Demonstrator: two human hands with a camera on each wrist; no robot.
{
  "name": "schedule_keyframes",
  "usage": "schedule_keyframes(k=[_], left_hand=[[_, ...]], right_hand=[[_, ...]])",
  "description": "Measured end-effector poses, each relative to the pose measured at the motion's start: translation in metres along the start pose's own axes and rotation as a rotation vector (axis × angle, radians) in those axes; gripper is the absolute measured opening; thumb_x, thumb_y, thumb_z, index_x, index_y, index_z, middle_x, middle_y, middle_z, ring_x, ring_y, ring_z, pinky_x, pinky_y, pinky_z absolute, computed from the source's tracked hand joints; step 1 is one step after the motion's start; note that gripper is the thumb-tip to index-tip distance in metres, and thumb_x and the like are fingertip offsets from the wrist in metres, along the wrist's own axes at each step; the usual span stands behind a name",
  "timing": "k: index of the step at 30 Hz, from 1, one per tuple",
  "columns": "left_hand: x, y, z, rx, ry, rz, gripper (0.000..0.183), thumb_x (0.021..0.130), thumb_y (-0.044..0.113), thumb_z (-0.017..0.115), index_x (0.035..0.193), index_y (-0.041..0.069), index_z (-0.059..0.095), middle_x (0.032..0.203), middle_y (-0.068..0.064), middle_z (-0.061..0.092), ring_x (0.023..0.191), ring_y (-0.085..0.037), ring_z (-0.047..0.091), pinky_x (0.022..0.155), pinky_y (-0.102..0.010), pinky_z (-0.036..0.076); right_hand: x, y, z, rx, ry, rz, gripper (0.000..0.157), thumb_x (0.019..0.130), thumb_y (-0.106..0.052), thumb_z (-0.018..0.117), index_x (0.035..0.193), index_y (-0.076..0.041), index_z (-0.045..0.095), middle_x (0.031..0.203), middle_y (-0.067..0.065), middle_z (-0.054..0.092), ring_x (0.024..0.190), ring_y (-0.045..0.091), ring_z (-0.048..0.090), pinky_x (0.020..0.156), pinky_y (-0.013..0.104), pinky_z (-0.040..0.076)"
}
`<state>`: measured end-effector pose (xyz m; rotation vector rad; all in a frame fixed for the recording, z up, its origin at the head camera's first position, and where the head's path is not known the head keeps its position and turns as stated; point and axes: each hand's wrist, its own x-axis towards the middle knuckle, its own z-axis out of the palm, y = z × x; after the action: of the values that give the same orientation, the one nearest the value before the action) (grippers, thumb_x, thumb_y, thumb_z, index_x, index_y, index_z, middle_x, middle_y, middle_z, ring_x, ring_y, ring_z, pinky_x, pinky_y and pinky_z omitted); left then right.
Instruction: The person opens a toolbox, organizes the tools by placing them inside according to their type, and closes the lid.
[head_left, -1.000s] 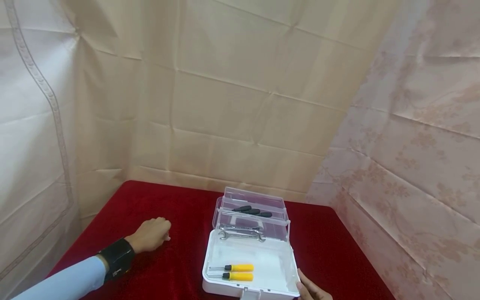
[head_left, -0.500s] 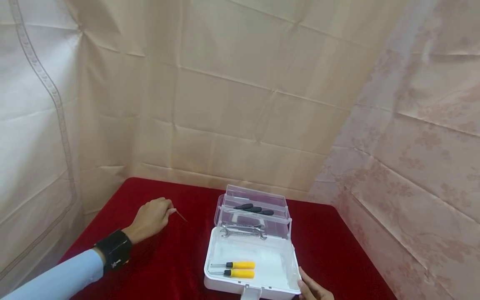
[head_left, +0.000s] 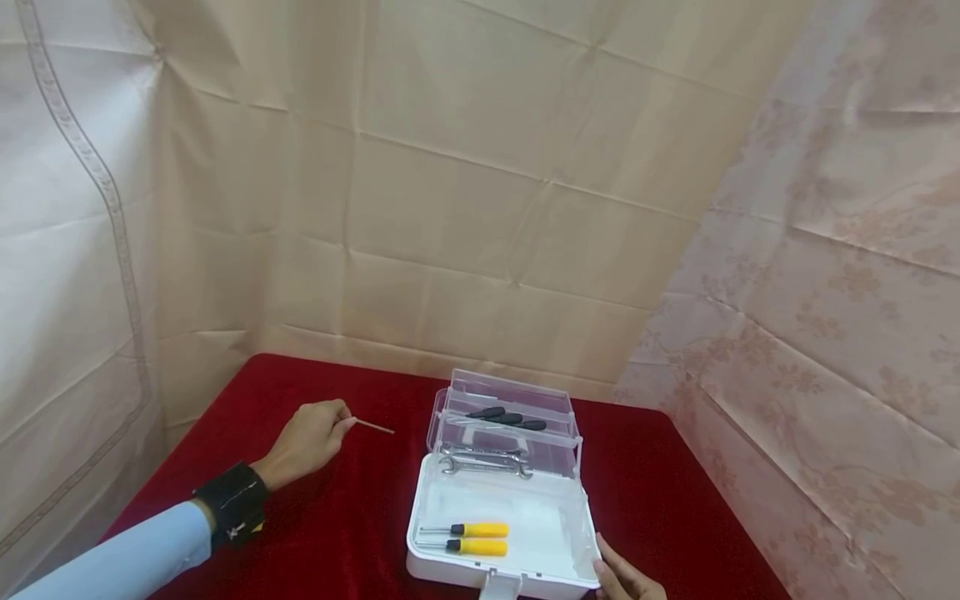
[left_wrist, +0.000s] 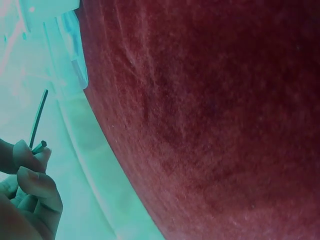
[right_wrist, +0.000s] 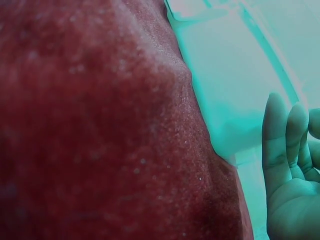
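My left hand (head_left: pixel 311 437) is above the red cloth, left of the white toolbox (head_left: pixel 450 568). Between thumb and fingers it pinches a thin metal hex key (head_left: pixel 375 427), whose long arm points right toward the box. The left wrist view shows the key's long arm (left_wrist: pixel 38 120) and short hexagonal end sticking out of the fingertips. At the toolbox's front right corner, my right hand (head_left: pixel 628 575) holds the box, with fingers (right_wrist: pixel 274 135) along its outer side. Two yellow-handled screwdrivers (head_left: pixel 483 531) lie inside, near the front. Open-end wrenches (head_left: pixel 487 468) lie toward its back.
The toolbox's clear lid (head_left: pixel 555 462) is open and tilted back, with several black-handled tools (head_left: pixel 510 418) in its tray. A latch (head_left: pixel 501 586) hangs at the front. Red cloth (head_left: pixel 645 475) covers the table, and fabric curtains (head_left: pixel 450 208) surround it.
My left hand has risen off the cloth and turned, bringing the hex key into sight, now pointing right. The right hand stays at the toolbox corner.
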<state>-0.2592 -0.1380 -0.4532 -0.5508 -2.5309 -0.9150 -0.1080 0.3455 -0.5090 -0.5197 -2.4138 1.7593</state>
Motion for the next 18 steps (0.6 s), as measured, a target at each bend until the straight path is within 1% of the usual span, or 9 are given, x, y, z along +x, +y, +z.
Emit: schedule_keyframes(k=[4, 9, 13, 18], left_hand=[[0.0007, 0.0008, 0.0008, -0.024, 0.005, -0.012, 0.004, 0.096, 0.001, 0.068, 0.093, 0.000, 0.069, 0.067, 0.005, 0.050, 0.057, -0.008, 0.044, 0.052, -0.025, 0.040], [0.0011, 0.0009, 0.0013, -0.054, 0.000, -0.044, 0.005, 0.096, 0.001, 0.067, 0.092, 0.001, 0.068, 0.065, 0.005, 0.050, 0.056, -0.009, 0.044, 0.050, -0.025, 0.039], [0.0032, 0.0004, 0.0020, -0.069, 0.003, -0.064, 0.004, 0.097, 0.002, 0.067, 0.093, 0.000, 0.068, 0.065, 0.004, 0.050, 0.057, -0.010, 0.044, 0.051, -0.025, 0.040], [0.0092, 0.0013, 0.0029, -0.083, 0.029, -0.063, 0.005, 0.097, 0.003, 0.067, 0.092, 0.001, 0.067, 0.066, 0.003, 0.051, 0.058, -0.011, 0.046, 0.053, -0.026, 0.041]], right_hand=[[0.0003, -0.0003, -0.0004, 0.001, -0.005, 0.006, 0.079, 0.083, -0.044, 0.082, 0.142, 0.001, 0.055, 0.110, 0.015, 0.073, 0.073, 0.019, 0.062, 0.060, 0.028, 0.054], [0.0002, -0.0002, 0.0006, 0.008, -0.002, 0.002, 0.076, 0.084, -0.041, 0.082, 0.141, 0.001, 0.056, 0.113, 0.017, 0.072, 0.075, 0.020, 0.063, 0.062, 0.029, 0.055], [-0.0001, -0.0001, 0.0004, 0.004, 0.003, 0.001, 0.078, 0.083, -0.044, 0.082, 0.142, 0.001, 0.056, 0.108, 0.015, 0.073, 0.074, 0.020, 0.062, 0.060, 0.029, 0.054], [-0.0009, -0.0007, 0.0008, 0.009, 0.008, 0.001, 0.077, 0.084, -0.043, 0.082, 0.142, 0.000, 0.056, 0.101, 0.013, 0.073, 0.073, 0.019, 0.061, 0.058, 0.028, 0.053]])
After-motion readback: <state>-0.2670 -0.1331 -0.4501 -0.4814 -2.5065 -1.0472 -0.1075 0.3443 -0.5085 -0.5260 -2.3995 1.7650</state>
